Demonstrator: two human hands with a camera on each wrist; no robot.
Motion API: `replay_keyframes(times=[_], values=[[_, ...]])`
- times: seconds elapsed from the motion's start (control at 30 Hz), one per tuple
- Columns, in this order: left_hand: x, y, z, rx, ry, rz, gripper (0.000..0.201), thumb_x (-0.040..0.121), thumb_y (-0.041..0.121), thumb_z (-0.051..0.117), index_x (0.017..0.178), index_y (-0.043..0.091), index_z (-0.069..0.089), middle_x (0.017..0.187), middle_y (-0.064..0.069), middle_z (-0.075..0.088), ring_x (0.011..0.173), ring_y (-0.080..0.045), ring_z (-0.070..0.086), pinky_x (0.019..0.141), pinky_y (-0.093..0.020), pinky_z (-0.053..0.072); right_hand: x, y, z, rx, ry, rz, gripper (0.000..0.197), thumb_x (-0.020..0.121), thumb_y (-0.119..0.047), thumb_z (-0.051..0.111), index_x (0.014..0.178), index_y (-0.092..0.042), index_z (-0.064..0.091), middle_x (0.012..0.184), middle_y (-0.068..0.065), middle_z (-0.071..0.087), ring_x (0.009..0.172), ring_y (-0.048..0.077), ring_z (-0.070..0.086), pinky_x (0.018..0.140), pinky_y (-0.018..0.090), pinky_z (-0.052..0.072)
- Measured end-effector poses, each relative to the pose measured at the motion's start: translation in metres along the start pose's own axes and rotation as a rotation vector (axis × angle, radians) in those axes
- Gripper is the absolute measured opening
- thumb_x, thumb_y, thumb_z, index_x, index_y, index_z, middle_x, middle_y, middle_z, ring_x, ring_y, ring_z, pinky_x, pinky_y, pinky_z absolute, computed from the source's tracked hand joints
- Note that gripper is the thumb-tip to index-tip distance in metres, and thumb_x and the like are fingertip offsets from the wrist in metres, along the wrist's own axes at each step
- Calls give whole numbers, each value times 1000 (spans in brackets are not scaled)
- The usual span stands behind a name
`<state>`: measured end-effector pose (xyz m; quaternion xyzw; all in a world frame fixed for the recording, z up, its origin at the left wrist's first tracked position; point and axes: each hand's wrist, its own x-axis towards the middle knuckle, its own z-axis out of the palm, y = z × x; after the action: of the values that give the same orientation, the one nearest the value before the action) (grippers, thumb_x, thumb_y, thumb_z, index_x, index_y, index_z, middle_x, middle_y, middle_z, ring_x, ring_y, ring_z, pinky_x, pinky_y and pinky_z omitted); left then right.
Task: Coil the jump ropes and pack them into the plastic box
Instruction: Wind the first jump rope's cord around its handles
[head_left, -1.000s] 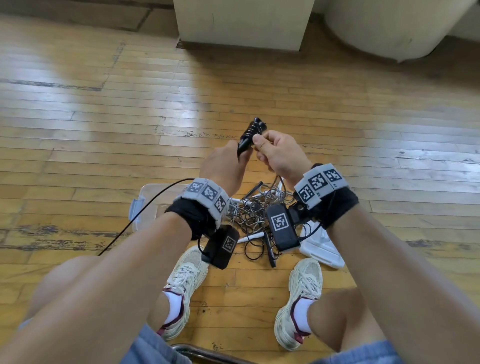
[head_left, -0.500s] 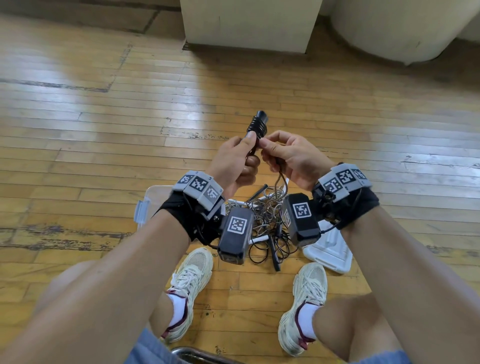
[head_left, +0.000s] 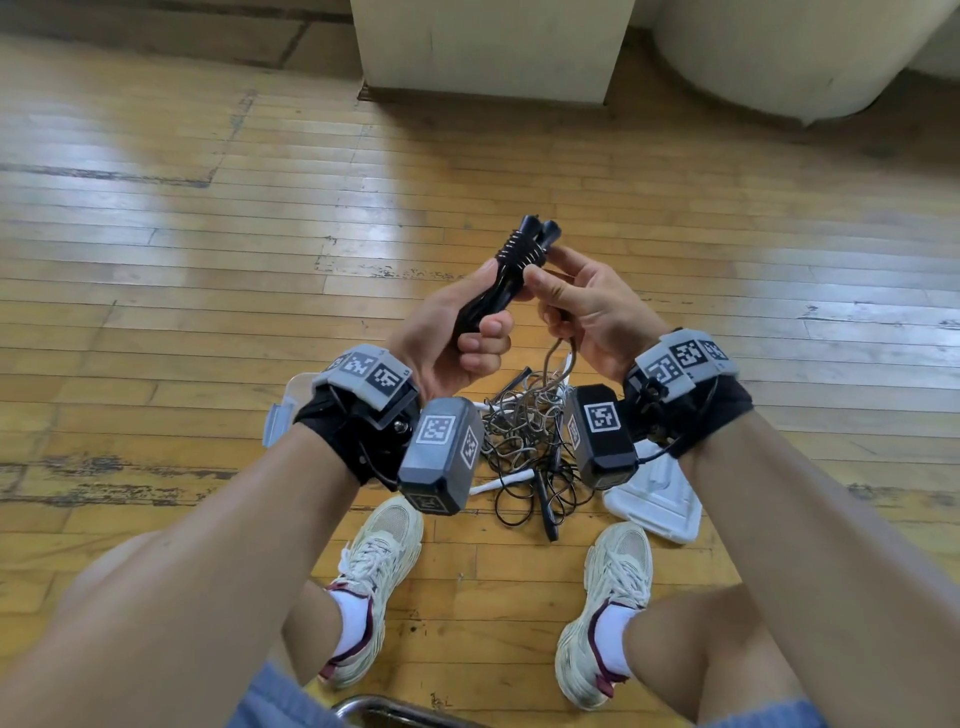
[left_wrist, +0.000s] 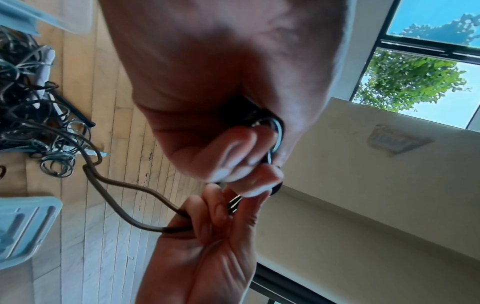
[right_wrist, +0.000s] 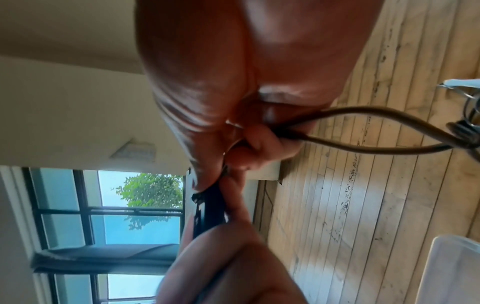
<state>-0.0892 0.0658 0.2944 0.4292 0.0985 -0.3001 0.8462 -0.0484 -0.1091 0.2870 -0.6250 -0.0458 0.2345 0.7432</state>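
My left hand (head_left: 467, 332) grips a pair of black jump-rope handles (head_left: 511, 265) held together upright, with thin cord wound round their upper part. My right hand (head_left: 566, 301) pinches that same rope's brown cord (left_wrist: 124, 214) beside the handles; a loop of it hangs from my fingers down toward a tangled pile of ropes (head_left: 530, 441) on the floor between my feet. The clear plastic box (head_left: 291, 400) lies behind my left wrist, mostly hidden. In the right wrist view the cord (right_wrist: 369, 115) passes through my curled fingers.
The white box lid (head_left: 660, 499) lies on the wooden floor by my right shoe (head_left: 608, 603). My left shoe (head_left: 374, 566) is near the pile. A cream pillar base (head_left: 488, 47) and a rounded cream block (head_left: 789, 57) stand ahead. A metal chair edge (head_left: 395, 709) shows below.
Both hands have drawn nearer and turned palm-up. Wraps of cord now show round the handle tops, and the right hand has shifted along the cord beside them.
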Motion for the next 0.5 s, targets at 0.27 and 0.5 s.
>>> replay_keyframes(times=[0.27,0.5], values=[[13,-4,-8,783,378,284,29,102,36,55,114,11,62,84,2,66,68,-13,58,57,-22,51,9,9,-3,-95,294,45,42,89,-16,73,128,-6,61,88,15,64,50,8,40,44,18,33],[14,-19,-15,1748,666,588,37,98,47,55,123,19,55,99,-1,68,75,-21,57,65,-33,45,14,16,9,-204,385,50,26,93,-23,72,111,-4,70,100,18,76,49,7,45,45,19,37]])
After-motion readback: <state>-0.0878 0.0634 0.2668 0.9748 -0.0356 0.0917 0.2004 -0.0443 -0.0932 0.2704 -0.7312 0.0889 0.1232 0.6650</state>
